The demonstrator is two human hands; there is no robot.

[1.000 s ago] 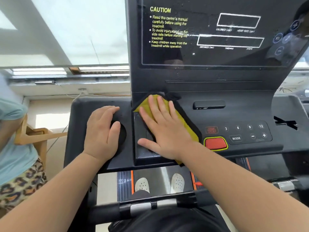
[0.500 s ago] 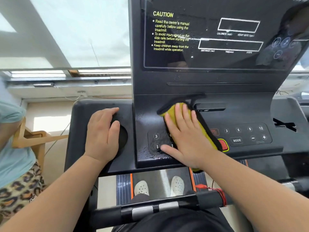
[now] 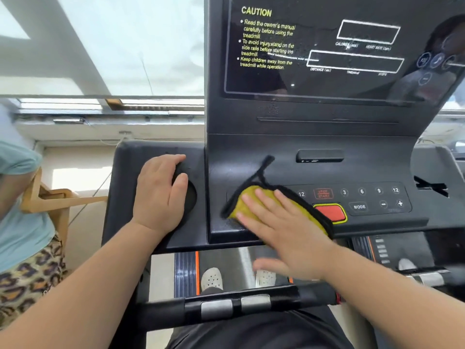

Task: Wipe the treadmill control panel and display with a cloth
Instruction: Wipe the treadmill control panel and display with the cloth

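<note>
A yellow cloth [image 3: 245,200] with a black edge lies on the treadmill's black control panel [image 3: 377,172], over the left group of buttons. My right hand [image 3: 284,227] presses flat on the cloth with fingers spread, near the panel's front edge. My left hand [image 3: 161,195] rests palm down on the round recess of the left side tray. Above the panel stands the dark display [image 3: 327,59] with yellow caution text and droplets on its glass. A red button [image 3: 331,212] shows just right of the cloth.
A black handlebar [image 3: 226,306] with silver pads crosses below the panel. My white shoes [image 3: 212,278] stand on the belt. Another person in a teal top [image 3: 17,210] stands at the left beside a wooden frame [image 3: 50,195]. A window fills the upper left.
My right hand has slid the cloth down and leftward from the panel's upper middle to the front left button area. The left hand has stayed on the side tray.
</note>
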